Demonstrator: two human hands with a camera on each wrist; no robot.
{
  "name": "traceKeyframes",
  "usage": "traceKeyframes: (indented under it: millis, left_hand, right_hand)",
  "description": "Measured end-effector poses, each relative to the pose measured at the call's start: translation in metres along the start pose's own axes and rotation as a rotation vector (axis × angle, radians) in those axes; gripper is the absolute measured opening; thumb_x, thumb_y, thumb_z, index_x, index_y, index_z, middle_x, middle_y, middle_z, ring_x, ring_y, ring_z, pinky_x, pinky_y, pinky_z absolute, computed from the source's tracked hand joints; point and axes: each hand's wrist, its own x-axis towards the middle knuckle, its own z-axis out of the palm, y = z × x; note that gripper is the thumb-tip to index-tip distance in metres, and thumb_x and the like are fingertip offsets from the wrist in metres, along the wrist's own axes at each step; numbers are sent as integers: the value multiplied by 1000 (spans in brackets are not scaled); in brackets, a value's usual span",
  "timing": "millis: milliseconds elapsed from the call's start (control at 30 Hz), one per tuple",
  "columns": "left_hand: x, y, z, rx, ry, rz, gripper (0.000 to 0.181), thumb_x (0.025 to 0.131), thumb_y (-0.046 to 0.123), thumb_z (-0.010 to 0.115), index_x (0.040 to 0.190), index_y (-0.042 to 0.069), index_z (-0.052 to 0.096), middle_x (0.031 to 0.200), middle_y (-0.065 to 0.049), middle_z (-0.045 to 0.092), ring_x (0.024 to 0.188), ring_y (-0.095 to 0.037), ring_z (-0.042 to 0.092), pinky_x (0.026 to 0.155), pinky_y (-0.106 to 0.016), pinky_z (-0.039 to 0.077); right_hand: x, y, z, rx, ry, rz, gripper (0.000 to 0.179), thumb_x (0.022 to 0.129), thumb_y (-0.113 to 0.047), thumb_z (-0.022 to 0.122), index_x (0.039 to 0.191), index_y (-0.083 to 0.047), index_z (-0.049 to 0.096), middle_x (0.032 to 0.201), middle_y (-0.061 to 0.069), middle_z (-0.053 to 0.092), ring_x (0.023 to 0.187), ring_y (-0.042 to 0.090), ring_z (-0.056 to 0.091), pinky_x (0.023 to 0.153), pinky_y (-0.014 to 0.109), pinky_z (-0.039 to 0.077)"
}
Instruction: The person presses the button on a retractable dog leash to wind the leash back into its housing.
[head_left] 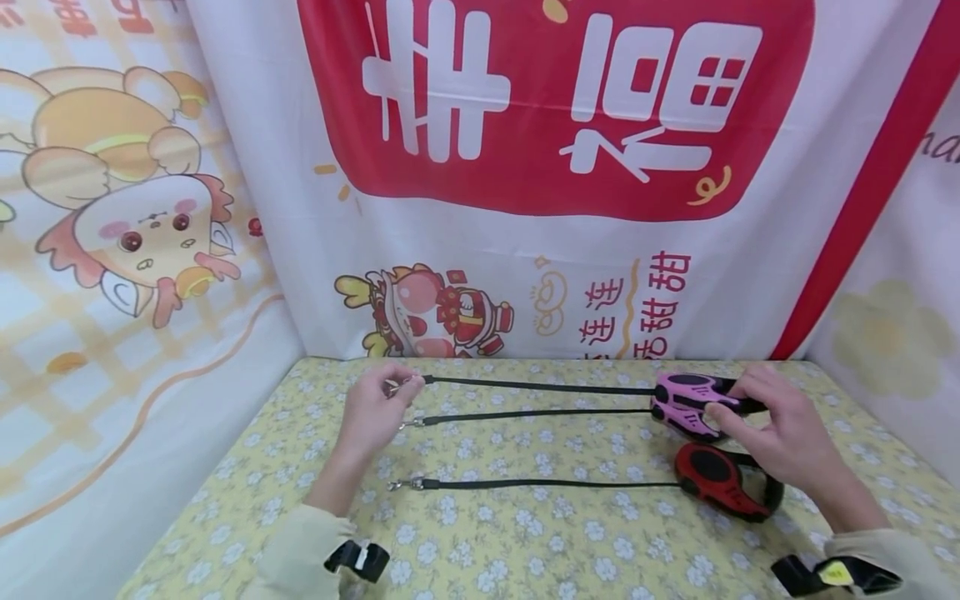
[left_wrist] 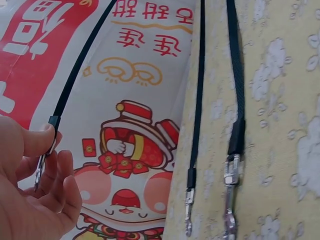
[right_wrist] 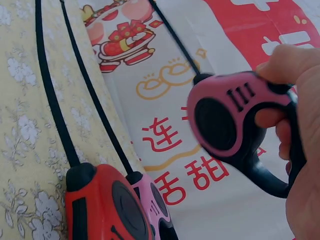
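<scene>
Left hand (head_left: 378, 410) is pinching the metal clip (left_wrist: 40, 170) of the farthest leash between thumb and fingers. Right hand (head_left: 786, 429) is curling round the handle (right_wrist: 270, 185) of its pink-and-black case (right_wrist: 216, 120); black strap (head_left: 540, 386) is running straight between. Second pink case (right_wrist: 159, 196) and red case (head_left: 711, 475) are lying nearer on the flowered desk (head_left: 585, 550), their straps stretching left.

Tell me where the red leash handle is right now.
In the head view, the red leash handle lies at right on the flowered cloth, just below the two pink handles, near the right hand.
</scene>
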Motion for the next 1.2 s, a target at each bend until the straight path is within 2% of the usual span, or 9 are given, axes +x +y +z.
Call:
traceKeyframes:
  millis: [100, 300, 400, 500, 567, 900, 1200]
  left_hand:
    - [1, 1, -5, 19, 25, 35, 15, 103, 26, 72, 109, 13, 75, 111, -8, 69, 93, -21, 61, 79, -31, 51]
    - [0, -3, -12, 37, 46, 16, 20, 101, 33, 75, 110, 15, 75, 113, -6, 69, 97, -22, 60, 82, -33, 49]
    - [1, -5, -13, 51, 40, 34, 18, 101, 31, 75, 109, 15, 76, 113, -6, 69, 97, -22, 59, 82, -34, 49]
    - [2, -6, -12, 64, 16, 80, 14, 101, 27, 75, 108, 15, 76, 113, -6, 70, 97, -22, 61, 83, -34, 51]
    - [2, -6, -10, 69, 2, 105, 13, 101, 25, 75, 108, 15, 77, 114, -6, 71, 98, -22, 62, 84, -34, 52]
    - [-1, 0, -6, 72, -27, 137, 14, 100, 21, 74, 112, 13, 76, 119, -8, 69, 98, -23, 64, 84, -33, 54]
    - [-3, 6, -3, 57, -20, 156, 15, 101, 18, 73, 113, 10, 77, 115, -9, 71, 98, -23, 65, 88, -34, 54]
  right_hand:
    - [0, 1, -2, 4, -10, 6, 33, 80, 1, 86, 80, -24, 64, 84, -11, 55, 87, -1, 45, 74, 18, 36]
    - [-4, 10, -6, -66, -74, -18, 26, 79, -4, 89, 93, -20, 75, 102, -6, 64, 108, -7, 43, 87, 21, 37]
    - [-6, 17, -7, -64, -78, -71, 29, 75, 0, 89, 96, -16, 77, 107, -1, 66, 116, -7, 42, 95, 14, 33]
    - [-6, 21, -7, -69, -72, -117, 34, 71, 4, 89, 97, -14, 77, 110, 4, 68, 119, -5, 44, 102, 5, 26]
    - [-5, 22, -7, -86, -70, -128, 36, 70, 6, 89, 97, -14, 76, 111, 7, 68, 120, -2, 45, 104, 3, 23]
    - [-4, 24, -6, -118, -37, -106, 30, 72, 2, 90, 97, -10, 77, 114, 12, 70, 119, 7, 47, 104, 1, 22]
    - [-3, 18, -8, -155, -52, -90, 32, 71, 2, 90, 97, -11, 77, 115, 12, 70, 116, 15, 48, 100, 4, 23]
